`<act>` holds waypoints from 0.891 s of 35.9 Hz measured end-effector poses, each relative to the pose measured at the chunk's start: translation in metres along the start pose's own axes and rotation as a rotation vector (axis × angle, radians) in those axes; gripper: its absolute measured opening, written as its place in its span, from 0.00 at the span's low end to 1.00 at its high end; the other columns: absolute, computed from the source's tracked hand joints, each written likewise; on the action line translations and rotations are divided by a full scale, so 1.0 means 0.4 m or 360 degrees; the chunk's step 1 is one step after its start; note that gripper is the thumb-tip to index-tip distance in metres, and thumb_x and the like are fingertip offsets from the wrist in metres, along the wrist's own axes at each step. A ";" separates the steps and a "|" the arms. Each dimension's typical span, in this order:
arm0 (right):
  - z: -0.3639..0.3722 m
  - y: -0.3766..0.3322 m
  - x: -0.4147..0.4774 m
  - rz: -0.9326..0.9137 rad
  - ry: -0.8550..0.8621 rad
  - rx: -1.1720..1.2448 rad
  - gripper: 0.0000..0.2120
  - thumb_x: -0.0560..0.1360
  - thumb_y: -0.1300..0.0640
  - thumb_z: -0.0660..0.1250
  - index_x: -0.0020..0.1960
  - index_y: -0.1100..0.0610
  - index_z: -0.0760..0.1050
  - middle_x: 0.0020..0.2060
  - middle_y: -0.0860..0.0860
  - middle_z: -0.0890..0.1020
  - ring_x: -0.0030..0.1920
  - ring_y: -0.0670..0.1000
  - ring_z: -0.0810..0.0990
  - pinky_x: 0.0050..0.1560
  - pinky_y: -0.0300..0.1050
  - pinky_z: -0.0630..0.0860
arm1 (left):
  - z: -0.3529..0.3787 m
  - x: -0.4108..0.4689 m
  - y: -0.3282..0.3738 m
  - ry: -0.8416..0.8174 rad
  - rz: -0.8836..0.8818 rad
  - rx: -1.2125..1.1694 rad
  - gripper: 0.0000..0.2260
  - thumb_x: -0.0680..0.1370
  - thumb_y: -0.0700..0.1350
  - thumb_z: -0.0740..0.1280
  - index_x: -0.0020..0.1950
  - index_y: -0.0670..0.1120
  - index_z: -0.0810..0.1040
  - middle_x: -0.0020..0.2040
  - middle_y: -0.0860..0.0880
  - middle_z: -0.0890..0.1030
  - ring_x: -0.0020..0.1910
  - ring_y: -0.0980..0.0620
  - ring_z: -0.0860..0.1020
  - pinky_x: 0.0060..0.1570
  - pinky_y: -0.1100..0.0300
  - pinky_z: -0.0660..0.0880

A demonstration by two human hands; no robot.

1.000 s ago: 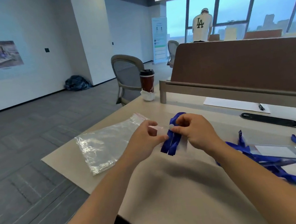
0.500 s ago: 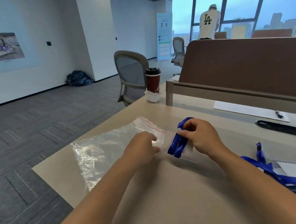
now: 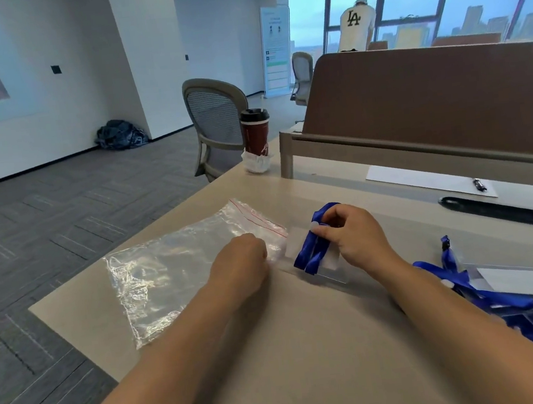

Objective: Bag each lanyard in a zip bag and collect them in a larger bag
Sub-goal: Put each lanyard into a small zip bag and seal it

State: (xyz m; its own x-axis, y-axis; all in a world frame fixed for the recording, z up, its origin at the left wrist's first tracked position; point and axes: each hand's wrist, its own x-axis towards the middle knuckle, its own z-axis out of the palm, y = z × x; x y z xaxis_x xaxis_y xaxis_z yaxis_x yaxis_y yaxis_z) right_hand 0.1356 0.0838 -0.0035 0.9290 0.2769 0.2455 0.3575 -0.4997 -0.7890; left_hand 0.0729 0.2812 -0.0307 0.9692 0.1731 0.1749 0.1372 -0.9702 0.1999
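A large clear zip bag (image 3: 173,270) with a red seal line lies flat on the table's left part. My left hand (image 3: 243,257) rests with curled fingers on its mouth end; whether it pinches the plastic is hidden. My right hand (image 3: 351,235) grips a folded blue lanyard (image 3: 313,249) with its clear badge holder, held just right of the big bag's mouth and low over the table (image 3: 306,345). A pile of more blue lanyards (image 3: 506,301) with badge holders lies at the right.
A red coffee cup (image 3: 255,134) on a napkin stands at the table's far corner. A brown divider (image 3: 428,96), a white sheet (image 3: 420,180) with a pen and a black cable slot (image 3: 500,215) lie behind. A person stands by the far windows.
Both hands have lowered to the table. My left hand let go of the lanyard packet and moved onto the large bag's mouth; my right hand still holds the lanyard.
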 end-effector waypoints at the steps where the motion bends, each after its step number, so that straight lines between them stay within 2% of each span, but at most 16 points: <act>1: -0.002 0.000 -0.002 0.0000 0.0002 0.0001 0.03 0.76 0.53 0.70 0.48 0.48 0.76 0.42 0.42 0.79 0.43 0.43 0.78 0.40 0.33 0.71 | 0.001 -0.002 0.003 0.0003 0.0003 0.0038 0.07 0.77 0.41 0.63 0.44 0.44 0.81 0.46 0.48 0.77 0.44 0.47 0.77 0.46 0.53 0.78; 5: -0.010 -0.002 -0.009 0.0004 -0.0002 0.0009 0.04 0.77 0.53 0.70 0.50 0.49 0.77 0.43 0.43 0.80 0.43 0.43 0.78 0.40 0.34 0.71 | 0.006 -0.007 0.009 0.0049 0.0059 -0.0010 0.06 0.78 0.49 0.67 0.51 0.48 0.79 0.50 0.51 0.76 0.49 0.49 0.75 0.51 0.53 0.77; 8: -0.019 -0.003 -0.017 0.0004 -0.0003 0.0016 0.04 0.77 0.53 0.70 0.51 0.49 0.77 0.43 0.44 0.80 0.44 0.44 0.78 0.41 0.35 0.72 | 0.003 -0.017 0.012 0.0016 0.0012 -0.0014 0.04 0.79 0.45 0.64 0.51 0.46 0.77 0.48 0.49 0.79 0.46 0.48 0.76 0.50 0.52 0.77; 11: -0.030 -0.009 -0.022 -0.0012 0.0022 0.0019 0.04 0.76 0.52 0.71 0.50 0.51 0.78 0.42 0.44 0.81 0.42 0.44 0.78 0.40 0.35 0.71 | 0.004 -0.025 0.016 0.0039 0.0038 -0.0008 0.07 0.77 0.40 0.62 0.52 0.45 0.78 0.48 0.48 0.80 0.47 0.46 0.77 0.50 0.50 0.78; 13: -0.038 -0.014 -0.025 -0.0027 0.0033 0.0017 0.04 0.76 0.52 0.71 0.50 0.51 0.78 0.43 0.45 0.81 0.42 0.43 0.78 0.39 0.35 0.70 | -0.001 -0.032 0.021 0.0036 0.0036 0.0014 0.08 0.76 0.38 0.61 0.49 0.45 0.79 0.46 0.47 0.80 0.45 0.46 0.77 0.48 0.50 0.78; 19: -0.058 -0.030 -0.042 -0.0027 0.0023 0.0026 0.06 0.77 0.53 0.70 0.52 0.51 0.77 0.45 0.46 0.80 0.43 0.43 0.77 0.41 0.35 0.71 | -0.010 -0.061 0.032 0.0033 0.0057 0.0070 0.10 0.76 0.37 0.60 0.46 0.43 0.81 0.45 0.46 0.79 0.43 0.45 0.77 0.43 0.55 0.75; 22: -0.070 -0.036 -0.055 -0.0025 0.0027 0.0030 0.06 0.77 0.54 0.70 0.53 0.52 0.77 0.45 0.47 0.80 0.43 0.44 0.77 0.42 0.36 0.71 | -0.019 -0.072 0.035 0.0051 0.0069 0.0025 0.10 0.76 0.38 0.60 0.46 0.45 0.81 0.45 0.47 0.80 0.43 0.46 0.78 0.46 0.52 0.78; 25: -0.088 -0.040 -0.069 -0.0031 0.0050 0.0065 0.06 0.77 0.54 0.70 0.52 0.52 0.77 0.45 0.47 0.81 0.43 0.44 0.77 0.40 0.35 0.71 | -0.037 -0.089 0.042 0.0064 0.0090 -0.0064 0.09 0.78 0.40 0.60 0.46 0.46 0.80 0.45 0.48 0.80 0.45 0.46 0.78 0.46 0.54 0.77; 29: -0.121 -0.046 -0.082 -0.0030 0.0101 0.0113 0.06 0.76 0.54 0.71 0.52 0.53 0.78 0.44 0.48 0.81 0.44 0.46 0.78 0.39 0.36 0.71 | -0.058 -0.118 0.042 -0.0072 0.0161 -0.0191 0.08 0.77 0.40 0.64 0.46 0.50 0.82 0.47 0.51 0.81 0.47 0.49 0.78 0.49 0.55 0.78; 32: -0.149 -0.051 -0.094 -0.0024 0.0110 0.0092 0.06 0.76 0.53 0.71 0.52 0.53 0.78 0.44 0.47 0.81 0.43 0.44 0.77 0.39 0.35 0.70 | -0.070 -0.149 0.043 -0.0142 0.0279 -0.0210 0.07 0.78 0.43 0.67 0.51 0.50 0.84 0.50 0.53 0.83 0.49 0.52 0.79 0.51 0.60 0.76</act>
State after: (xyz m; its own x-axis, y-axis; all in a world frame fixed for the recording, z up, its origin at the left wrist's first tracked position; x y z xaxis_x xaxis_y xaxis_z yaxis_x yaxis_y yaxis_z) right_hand 0.0992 0.0347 0.0369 0.9287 0.2258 0.2943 0.3671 -0.4471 -0.8156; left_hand 0.0118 0.2589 -0.0106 0.9909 -0.0174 0.1332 -0.0569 -0.9525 0.2993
